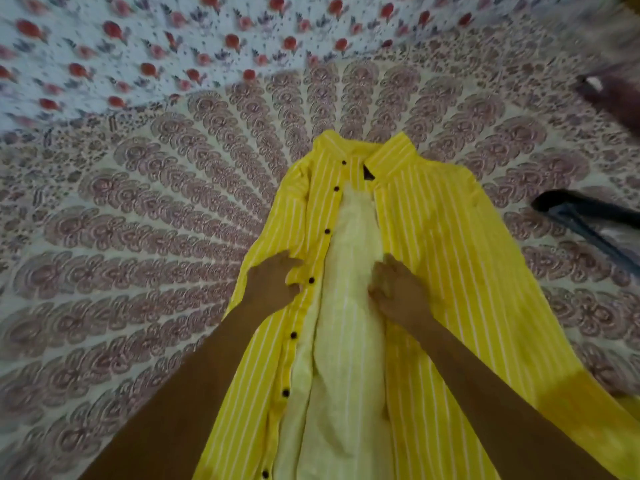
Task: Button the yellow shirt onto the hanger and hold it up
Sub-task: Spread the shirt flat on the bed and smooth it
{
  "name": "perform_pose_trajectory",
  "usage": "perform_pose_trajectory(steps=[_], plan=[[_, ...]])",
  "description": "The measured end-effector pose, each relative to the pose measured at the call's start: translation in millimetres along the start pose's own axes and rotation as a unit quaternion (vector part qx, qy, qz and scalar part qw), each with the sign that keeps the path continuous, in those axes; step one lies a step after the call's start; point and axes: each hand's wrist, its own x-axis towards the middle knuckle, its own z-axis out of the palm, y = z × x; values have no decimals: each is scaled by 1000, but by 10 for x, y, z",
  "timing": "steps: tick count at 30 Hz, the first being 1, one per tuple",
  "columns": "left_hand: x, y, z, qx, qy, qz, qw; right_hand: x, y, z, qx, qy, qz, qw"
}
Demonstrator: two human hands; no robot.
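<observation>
1. Left hand (273,282) has its fingers curled round the button edge of the yellow shirt (450,254), bunching the cloth into a small fold just beside one dark button (311,280).
2. Right hand (398,292) lies on the edge of the opposite front panel with its fingers bent. Motion blur hides whether they pinch the cloth or only press on it.
3. Between the two hands the shirt lies open, showing its paler, matte inside (346,341), faintly striped and softly creased.
4. Outward from the hands, the front panels are bright yellow woven cloth with thin white lengthwise stripes. The panel beyond the right hand lies flat and smooth, while the one under the left hand is narrower and rumpled.
5. More small, round, dark buttons run in a line along the edge that the left hand grips, both toward the person and away from them.
6. Farther away than both hands, the collar (391,150) is spread open, with a small dark label (369,173) at the neck.
7. Under it all, the shirt rests front-up on a bedspread (138,237) printed with fanned reddish-brown scallop motifs on cream.
8. Beyond the collar lies a white floral sheet (138,46) with red blooms.
9. Well out past the right hand sits a dark angular object (585,216), too blurred to name.
</observation>
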Motion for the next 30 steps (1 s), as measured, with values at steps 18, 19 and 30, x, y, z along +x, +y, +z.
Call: perform_pose_trajectory(steps=[18,19,30], plan=[[-1541,-895,179,-167,62,-159,971,-1378,-1242,898,121,54,-60,989],[-1623,-980,223,-115,51,-194,973,-1419,-1265,986,106,17,-19,994],[-2051,-1089,167,-207,55,-257,942,-1580,-1347,1193,198,-2,214,957]])
